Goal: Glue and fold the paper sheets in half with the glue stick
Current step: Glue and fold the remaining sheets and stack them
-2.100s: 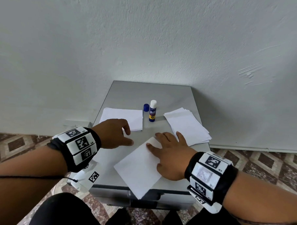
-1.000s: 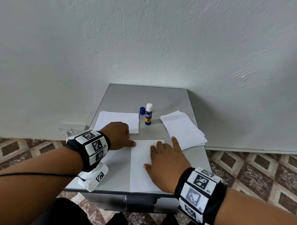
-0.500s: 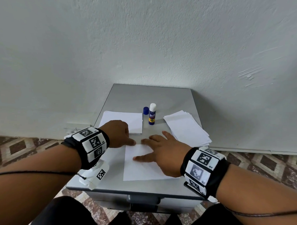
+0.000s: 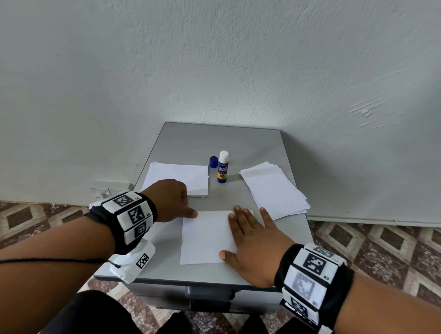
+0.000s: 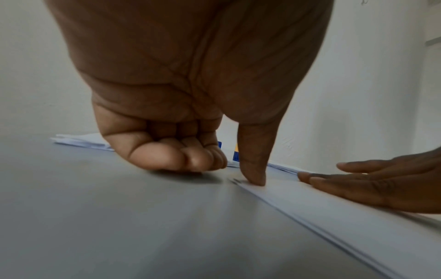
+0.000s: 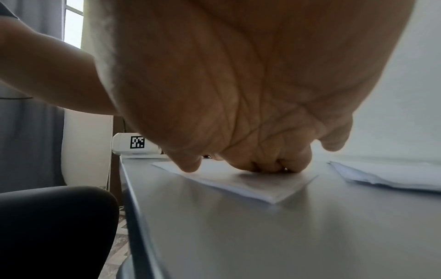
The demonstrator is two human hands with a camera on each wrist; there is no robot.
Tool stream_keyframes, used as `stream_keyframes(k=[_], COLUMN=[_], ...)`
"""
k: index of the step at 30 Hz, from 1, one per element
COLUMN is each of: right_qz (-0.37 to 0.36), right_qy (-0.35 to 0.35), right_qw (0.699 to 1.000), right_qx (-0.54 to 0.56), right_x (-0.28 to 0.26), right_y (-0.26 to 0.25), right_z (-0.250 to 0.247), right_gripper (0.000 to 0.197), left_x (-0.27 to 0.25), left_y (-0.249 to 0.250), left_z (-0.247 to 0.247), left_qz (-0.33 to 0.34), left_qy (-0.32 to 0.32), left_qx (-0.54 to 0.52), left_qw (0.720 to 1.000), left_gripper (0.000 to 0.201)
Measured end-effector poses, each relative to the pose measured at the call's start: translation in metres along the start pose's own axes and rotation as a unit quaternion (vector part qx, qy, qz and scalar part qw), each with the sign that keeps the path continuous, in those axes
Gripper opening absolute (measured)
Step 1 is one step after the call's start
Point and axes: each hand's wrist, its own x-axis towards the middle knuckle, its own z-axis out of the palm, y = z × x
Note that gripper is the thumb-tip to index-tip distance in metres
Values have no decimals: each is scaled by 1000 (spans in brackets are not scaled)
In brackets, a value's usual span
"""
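Note:
A folded white sheet [image 4: 206, 238] lies square on the grey cabinet top [image 4: 215, 141], near its front edge. My left hand [image 4: 173, 200] has its fingers curled under, and its straight thumb [image 5: 253, 169] presses the sheet's far left corner. My right hand [image 4: 251, 240] lies flat on the sheet's right part [image 6: 262, 186], fingers straight and pointing away. The glue stick [image 4: 223, 167] stands upright and uncapped behind the sheet. Its blue cap [image 4: 213, 161] stands just left of it.
A pile of folded sheets [image 4: 178, 177] lies at the back left, partly under my left hand. A fanned stack of flat sheets [image 4: 274, 189] lies at the right edge. A plastered wall rises behind the cabinet, and patterned floor tiles lie on both sides.
My right hand has slid from the sheet's left side to its right part, fingers now pointing away. The sheet, skewed two seconds ago, lies square. My left thumb stays on the corner.

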Motion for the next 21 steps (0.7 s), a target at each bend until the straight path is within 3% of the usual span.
stream_keyframes(k=[8,12,15,18,21], right_qz=[56,61,60,61,61], right_qy=[0,-3,-1,1,1], right_qw=[998,998,998,998,998], right_qx=[-18,-20,-21,-21,-18], right_x=[-11,-9,-9,-9,-9], right_y=[5,4,5,4,4], right_z=[9,11,13,13,12], right_gripper=[77,78,78,78,78], left_x=[-6,-22,-30,-28,-22], left_y=[2,6,10,13,19], left_z=[2,8,8,5,-1], left_qz=[9,77,93,64,30], left_qy=[24,58,39,2,-29], left_qx=[-4,58,81,70,47], left_qw=[1000,994,992,996,998], left_gripper=[33,38,51,55,40])
